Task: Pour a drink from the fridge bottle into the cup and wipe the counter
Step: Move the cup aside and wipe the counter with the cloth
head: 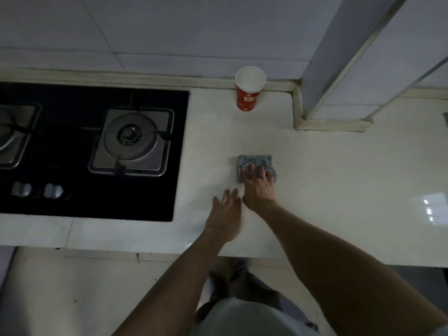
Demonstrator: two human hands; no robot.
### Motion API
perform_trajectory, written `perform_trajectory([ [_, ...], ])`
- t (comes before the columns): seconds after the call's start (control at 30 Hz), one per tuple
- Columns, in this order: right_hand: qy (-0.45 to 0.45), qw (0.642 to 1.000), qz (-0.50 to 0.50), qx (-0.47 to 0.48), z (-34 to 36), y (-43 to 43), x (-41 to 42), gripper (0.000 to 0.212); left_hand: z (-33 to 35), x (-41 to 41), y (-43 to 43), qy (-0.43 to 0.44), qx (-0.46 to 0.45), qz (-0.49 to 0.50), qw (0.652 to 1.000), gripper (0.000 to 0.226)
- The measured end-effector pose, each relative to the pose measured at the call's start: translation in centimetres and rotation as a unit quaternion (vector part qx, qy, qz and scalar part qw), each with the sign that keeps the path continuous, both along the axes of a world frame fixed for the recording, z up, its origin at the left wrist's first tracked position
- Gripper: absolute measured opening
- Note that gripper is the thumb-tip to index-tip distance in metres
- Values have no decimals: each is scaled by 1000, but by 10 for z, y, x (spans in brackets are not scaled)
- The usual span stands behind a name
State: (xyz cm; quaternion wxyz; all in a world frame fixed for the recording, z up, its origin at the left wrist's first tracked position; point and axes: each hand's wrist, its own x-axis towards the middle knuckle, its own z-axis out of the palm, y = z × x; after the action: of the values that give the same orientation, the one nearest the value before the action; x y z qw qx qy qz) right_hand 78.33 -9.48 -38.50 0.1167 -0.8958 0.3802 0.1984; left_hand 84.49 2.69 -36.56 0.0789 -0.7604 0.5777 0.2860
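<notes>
A folded grey cloth (254, 162) lies flat on the white counter (339, 180). My right hand (258, 186) presses down on its near half with straight, spread fingers. Just left of it, my left hand (225, 217) rests flat on the bare counter, fingers straight, holding nothing. A red paper cup (249, 89) with a white inside stands upright at the back of the counter by the wall. What is in the cup cannot be made out. No bottle is in view.
A black gas hob (150, 190) with a steel burner (132, 139) and two knobs (36, 190) fills the counter's left part. A tiled pillar (339, 69) rises at the back right. The counter's front edge runs just below my wrists.
</notes>
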Motion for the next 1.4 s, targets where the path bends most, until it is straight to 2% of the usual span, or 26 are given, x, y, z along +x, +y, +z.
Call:
perform_trajectory([
  [0.13, -1, 1000, 15, -27, -7, -54, 27, 83, -7, 10, -29, -28, -3, -18, 999, 68],
  [0.37, -7, 997, 52, -53, -5, -123, 66, 78, -5, 23, -54, 54, 45, 22, 997, 56],
  [0.63, -20, 996, 65, -57, -6, -152, 83, 79, -5, 26, -59, 59, 66, 13, 996, 58],
  [0.97, -3, 994, 92, -53, -2, -142, 72, 84, -7, 22, -53, 65, 64, 24, 996, 63],
  [1.23, -34, 994, 89, -53, -8, -67, 29, 93, -12, 16, -26, 51, -20, 23, 998, 55],
  [1.4, -22, 997, 64, -37, -8, -13, 9, 92, -10, 20, 28, 48, -28, 7, 998, 53],
])
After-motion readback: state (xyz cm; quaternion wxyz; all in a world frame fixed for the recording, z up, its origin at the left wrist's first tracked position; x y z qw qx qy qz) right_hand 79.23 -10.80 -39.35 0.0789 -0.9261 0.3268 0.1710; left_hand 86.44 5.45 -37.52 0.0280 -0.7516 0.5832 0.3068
